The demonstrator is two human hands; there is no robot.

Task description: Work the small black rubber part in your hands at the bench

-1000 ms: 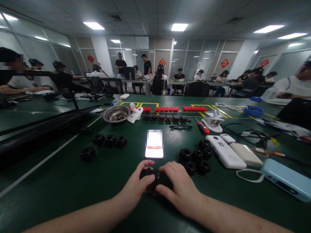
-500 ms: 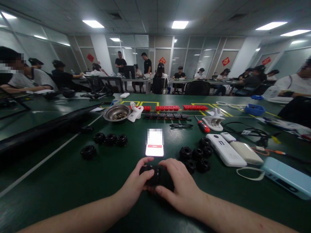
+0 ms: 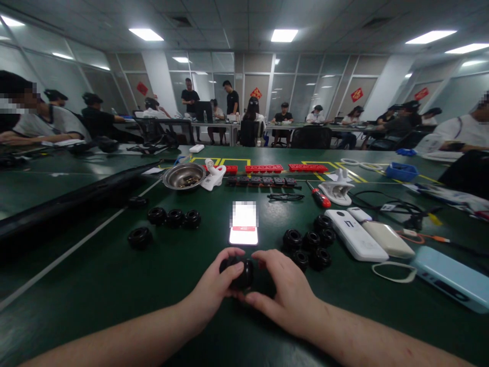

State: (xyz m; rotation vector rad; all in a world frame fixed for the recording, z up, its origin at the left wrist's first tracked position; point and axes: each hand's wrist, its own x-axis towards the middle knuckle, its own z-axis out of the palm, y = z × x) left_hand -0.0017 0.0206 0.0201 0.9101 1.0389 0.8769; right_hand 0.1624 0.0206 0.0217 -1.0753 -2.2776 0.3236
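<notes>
My left hand (image 3: 214, 278) is closed around a glossy black wheel-like part (image 3: 246, 275), its thumb across the top. Facing it from the right, my right hand (image 3: 284, 280) has its fingers and thumb curved and apart, with a dark gap between palm and part. Its thumb tip is close to the part's lower edge; whether they touch I cannot tell. Just beyond both hands lies a phone with a lit screen (image 3: 243, 234). Similar black wheel-like parts with centre holes sit to the right (image 3: 293, 238) in a cluster and to the left (image 3: 139, 237) in a looser group.
Farther back are a metal bowl (image 3: 166, 178) with small pieces, red trays (image 3: 263, 168), a black strip of parts (image 3: 262, 182), a screwdriver (image 3: 324, 200) and white stands (image 3: 336, 191). Power banks (image 3: 357, 237) and cables lie right. People sit around the room.
My right hand's fingers have opened slightly away from the black part, showing more of its right side. My left hand keeps its hold. The view has shifted slightly.
</notes>
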